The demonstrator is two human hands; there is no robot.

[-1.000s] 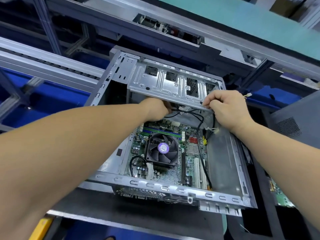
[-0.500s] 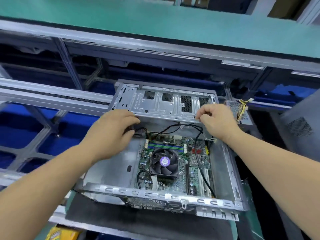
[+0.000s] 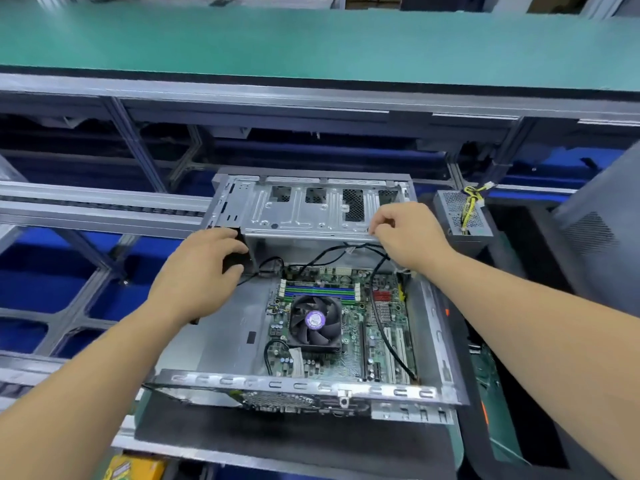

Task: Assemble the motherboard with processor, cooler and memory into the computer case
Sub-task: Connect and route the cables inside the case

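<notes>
An open grey computer case [image 3: 440, 341] lies on its side in the middle of the view. Inside it sits the green motherboard [image 3: 349, 355] with a black fan cooler [image 3: 315, 322] and blue and green memory slots [image 3: 320, 292]. A hinged metal drive cage [image 3: 304, 211] stands raised at the case's far end. My left hand [image 3: 201, 268] curls around a black part at the cage's left end. My right hand [image 3: 405, 233] pinches the cage's lower right edge. Black cables [image 3: 377, 317] run from under the cage across the board.
A grey power supply [image 3: 462, 213] with yellow wires sits right of the case. A dark case panel [image 3: 595, 233] stands at far right. A green conveyor belt [image 3: 311, 46] runs across the back. Metal rails [image 3: 97, 206] lie to the left. A loose circuit board [image 3: 485, 372] lies at right.
My left hand has drawn back out from under the cage to its left end. My right hand stays on the cage's right edge. My head has pulled back and up.
</notes>
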